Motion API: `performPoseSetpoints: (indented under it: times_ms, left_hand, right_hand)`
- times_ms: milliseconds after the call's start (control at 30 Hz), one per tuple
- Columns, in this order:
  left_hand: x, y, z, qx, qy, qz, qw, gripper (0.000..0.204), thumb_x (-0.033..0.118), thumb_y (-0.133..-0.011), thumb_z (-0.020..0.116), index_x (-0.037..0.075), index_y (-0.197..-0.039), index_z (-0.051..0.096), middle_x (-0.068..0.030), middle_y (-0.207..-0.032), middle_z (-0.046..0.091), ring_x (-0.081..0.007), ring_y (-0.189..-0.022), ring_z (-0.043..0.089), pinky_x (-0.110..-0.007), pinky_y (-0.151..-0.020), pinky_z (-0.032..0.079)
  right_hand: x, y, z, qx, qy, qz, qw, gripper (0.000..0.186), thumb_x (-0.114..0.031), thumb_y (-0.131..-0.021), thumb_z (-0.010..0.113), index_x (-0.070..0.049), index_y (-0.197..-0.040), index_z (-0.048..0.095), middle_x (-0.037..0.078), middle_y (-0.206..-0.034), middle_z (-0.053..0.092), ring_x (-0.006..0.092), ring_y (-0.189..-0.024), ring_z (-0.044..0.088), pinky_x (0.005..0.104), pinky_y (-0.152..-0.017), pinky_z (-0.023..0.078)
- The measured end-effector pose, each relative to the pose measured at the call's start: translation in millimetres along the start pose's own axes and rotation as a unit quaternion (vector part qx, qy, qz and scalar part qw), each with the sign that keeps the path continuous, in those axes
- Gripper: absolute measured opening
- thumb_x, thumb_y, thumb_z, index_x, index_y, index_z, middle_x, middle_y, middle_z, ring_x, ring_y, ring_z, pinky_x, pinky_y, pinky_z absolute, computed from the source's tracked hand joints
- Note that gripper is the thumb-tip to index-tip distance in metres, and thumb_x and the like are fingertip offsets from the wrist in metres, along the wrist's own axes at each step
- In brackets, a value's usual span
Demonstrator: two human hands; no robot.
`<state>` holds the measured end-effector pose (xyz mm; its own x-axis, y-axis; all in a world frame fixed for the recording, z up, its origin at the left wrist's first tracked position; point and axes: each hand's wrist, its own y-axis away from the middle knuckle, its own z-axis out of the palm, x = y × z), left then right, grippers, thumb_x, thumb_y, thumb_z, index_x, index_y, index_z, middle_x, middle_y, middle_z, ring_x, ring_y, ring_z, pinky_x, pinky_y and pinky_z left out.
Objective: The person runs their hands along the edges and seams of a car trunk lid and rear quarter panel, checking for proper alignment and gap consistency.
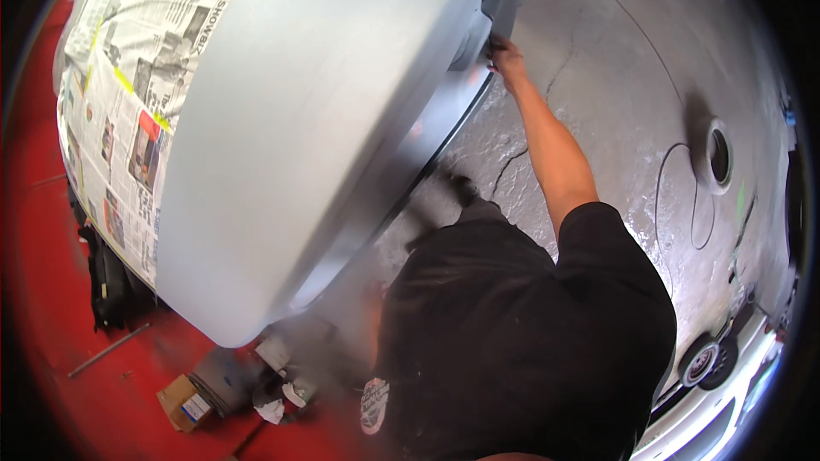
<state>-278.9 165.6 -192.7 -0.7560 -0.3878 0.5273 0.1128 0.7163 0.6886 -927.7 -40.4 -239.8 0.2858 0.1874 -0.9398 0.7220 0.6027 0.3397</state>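
A large smooth grey car body panel (290, 119) fills the upper left. My right hand (506, 61) reaches forward to the panel's far right end, beside a recess (472, 38) near its lower edge. Its fingers are bent and closed at that edge; what they hold, if anything, is too small and partly hidden. A dark strip (453, 131) runs along the lower edge. My left hand does not show; only a blurred bit of skin (374, 316) appears at the left side of my black shirt (521, 333).
Newspaper sheets (141, 77) with yellow tape cover the car's left part. A cardboard box (182, 403) and crumpled paper (270, 411) lie on the red floor (94, 410). On the grey floor are a tyre (717, 156) and a hose (658, 196). A white vehicle (709, 423) stands lower right.
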Motion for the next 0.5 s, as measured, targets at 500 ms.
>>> performPoseSetpoints:
  times_ms: [500]
  left_hand:
    - [-191.7,6.6,59.8,0.114,0.03,-0.02,0.993,0.034,0.034,-0.099,0.06,0.002,-0.109,0.068,-0.0178,-0.108,0.073,-0.0374,-0.096,0.069,-0.05,-0.082,0.053]
  right_hand:
    - [-6.3,-13.9,21.7,-0.09,0.167,-0.025,0.981,0.038,-0.012,-0.092,0.061,-0.006,-0.129,0.066,0.012,-0.116,0.071,0.0215,-0.083,0.072,0.0328,-0.066,0.059]
